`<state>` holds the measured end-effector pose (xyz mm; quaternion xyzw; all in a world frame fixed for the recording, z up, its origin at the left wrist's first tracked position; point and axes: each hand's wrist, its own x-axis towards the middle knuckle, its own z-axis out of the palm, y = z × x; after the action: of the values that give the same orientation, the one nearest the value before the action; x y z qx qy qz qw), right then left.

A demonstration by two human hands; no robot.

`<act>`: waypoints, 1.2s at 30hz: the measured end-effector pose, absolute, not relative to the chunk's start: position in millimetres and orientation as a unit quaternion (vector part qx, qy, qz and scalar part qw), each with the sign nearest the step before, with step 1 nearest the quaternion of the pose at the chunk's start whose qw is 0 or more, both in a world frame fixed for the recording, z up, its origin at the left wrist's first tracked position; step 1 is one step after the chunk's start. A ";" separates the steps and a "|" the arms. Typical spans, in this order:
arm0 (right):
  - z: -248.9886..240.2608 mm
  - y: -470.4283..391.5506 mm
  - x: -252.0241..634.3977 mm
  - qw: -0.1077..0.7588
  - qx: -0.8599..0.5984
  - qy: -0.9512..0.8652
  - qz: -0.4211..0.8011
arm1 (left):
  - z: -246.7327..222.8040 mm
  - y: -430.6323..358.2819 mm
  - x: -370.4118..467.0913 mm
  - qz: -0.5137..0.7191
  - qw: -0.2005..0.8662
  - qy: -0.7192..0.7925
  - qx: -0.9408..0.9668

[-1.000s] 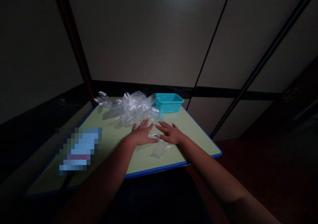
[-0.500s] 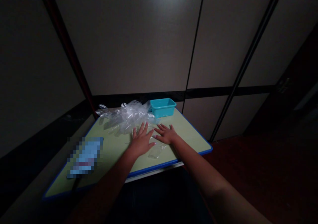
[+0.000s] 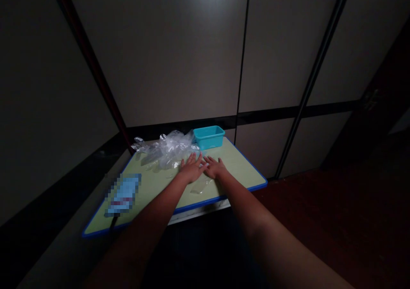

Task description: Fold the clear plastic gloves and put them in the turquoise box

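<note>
- Head view: my left hand (image 3: 191,170) lies palm down, fingers spread, over thin clear plastic film (image 3: 199,187), gripping nothing.
- My right hand (image 3: 214,167) is just beside it, palm down too, fingers stretched out and closed around nothing; I cannot tell whether the 2 hands touch.
- The film's near end shows flat on the pale green, blue-edged table (image 3: 238,167), on the near side of my hands.
- Beyond my left hand, a crumpled heap of clear plastic (image 3: 173,148) covers the far left part.
- Right of that heap stands a turquoise plastic basket (image 3: 211,143).
- At near left lies a blue item (image 3: 124,193), pixelated.
</note>
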<state>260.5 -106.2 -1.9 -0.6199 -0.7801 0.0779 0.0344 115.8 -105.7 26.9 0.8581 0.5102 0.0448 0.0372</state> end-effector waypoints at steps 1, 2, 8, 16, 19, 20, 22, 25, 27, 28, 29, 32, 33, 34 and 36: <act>-1.9 -105.9 260.1 0.033 -0.622 -0.778 0.078 | 24.7 -105.6 120.4 0.057 0.056 0.518 0.851; -2.1 -105.6 259.9 0.029 -0.623 -0.778 0.078 | 21.0 -107.1 125.3 0.069 0.077 0.527 0.843; -3.3 -107.6 263.0 0.027 -0.610 -0.789 0.067 | -9.0 -128.2 143.0 0.112 0.058 0.545 0.829; -3.3 -106.0 261.5 0.055 -0.621 -0.777 0.085 | -7.3 -131.5 115.7 0.004 0.043 0.470 0.882; -4.8 -105.0 259.7 0.069 -0.625 -0.773 0.088 | -5.3 -134.2 99.3 -0.030 0.033 0.445 0.895; -5.4 -105.0 259.4 0.073 -0.624 -0.773 0.088 | -4.7 -135.9 93.5 -0.036 0.028 0.442 0.896; -6.4 -105.1 259.1 0.078 -0.623 -0.774 0.089 | -3.2 -140.3 81.5 -0.050 0.026 0.438 0.897; -7.4 -105.1 259.2 0.081 -0.625 -0.771 0.094 | 0.0 -147.1 63.2 -0.066 0.039 0.436 0.896; -7.7 -105.9 259.1 0.080 -0.628 -0.768 0.097 | 2.4 -151.0 51.6 -0.069 0.046 0.438 0.895; -7.7 -106.8 259.0 0.082 -0.629 -0.767 0.098 | 3.5 -152.6 46.2 -0.070 0.047 0.438 0.895; -7.6 -108.2 258.9 0.083 -0.630 -0.766 0.100 | 4.2 -153.9 41.0 -0.070 0.048 0.439 0.894; -6.7 -115.3 259.5 0.100 -0.631 -0.762 0.102 | 4.2 -156.1 27.1 -0.073 0.049 0.445 0.891; -6.1 -118.1 260.3 0.112 -0.631 -0.762 0.099 | 3.4 -156.3 22.8 -0.072 0.049 0.447 0.890; -5.4 -120.8 261.6 0.129 -0.633 -0.758 0.094 | 2.4 -156.3 18.6 -0.071 0.047 0.448 0.890; -3.9 -125.2 265.0 0.171 -0.648 -0.738 0.078 | 1.1 -155.3 10.3 -0.069 0.046 0.448 0.890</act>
<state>265.0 -125.2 -3.9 -0.6477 -0.7382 0.0778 0.1713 10.3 -155.3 1.1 0.8900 0.4483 -0.0689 0.0462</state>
